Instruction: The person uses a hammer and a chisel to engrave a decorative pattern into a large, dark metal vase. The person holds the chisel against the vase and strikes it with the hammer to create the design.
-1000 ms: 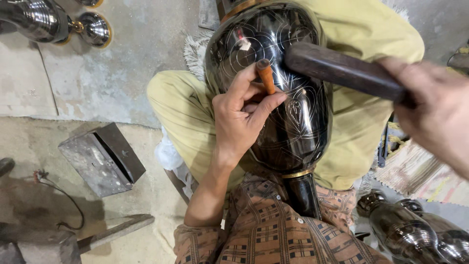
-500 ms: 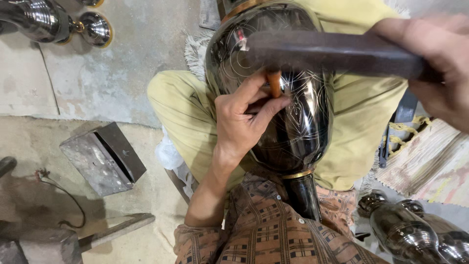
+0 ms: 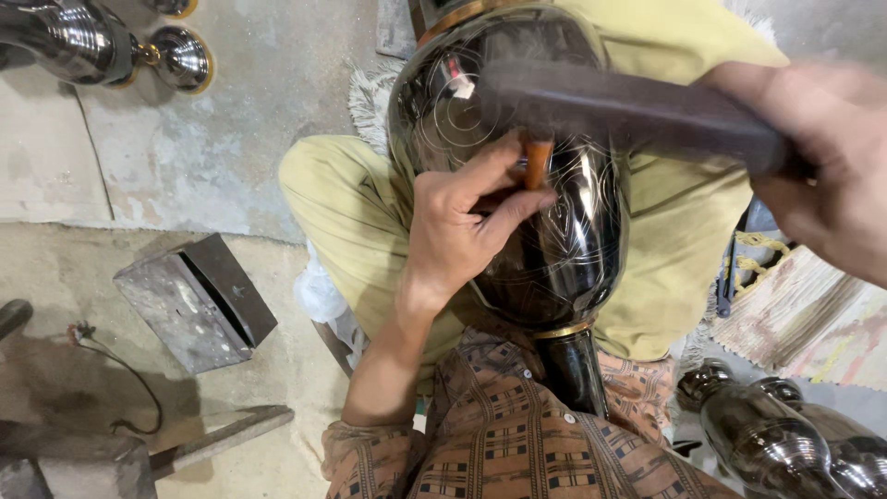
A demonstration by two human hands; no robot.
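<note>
Here the landmark is the big black vase (image 3: 545, 231), which lies across the person's lap with its narrow neck toward the checked shirt (image 3: 517, 453) and its round belly pointing away. On the upper belly of the vase, the left hand (image 3: 457, 231) pinches a short orange chisel (image 3: 537, 163) between thumb and fingertips, tip against the dark surface among fine scratched lines. Just above the chisel, the right hand (image 3: 822, 166) is wrapped tight round a dark hammer (image 3: 628, 111), whose blurred head sits right over the chisel's top.

The risks, as I judge them, come from how close everything is. The fingers hold the chisel just below its top, so a blow landing off centre could catch the thumb or knuckles. A slanted hit could also make the tip skid across the glossy curve and cut a stray line through the pattern. The vase seems to rest only on the knees, so a heavy strike might roll it sideways.

Left of the vase, on the concrete floor (image 3: 231, 129), lies a grey metal box (image 3: 194, 305); more shiny vases (image 3: 776, 434) stand to its lower right.
</note>
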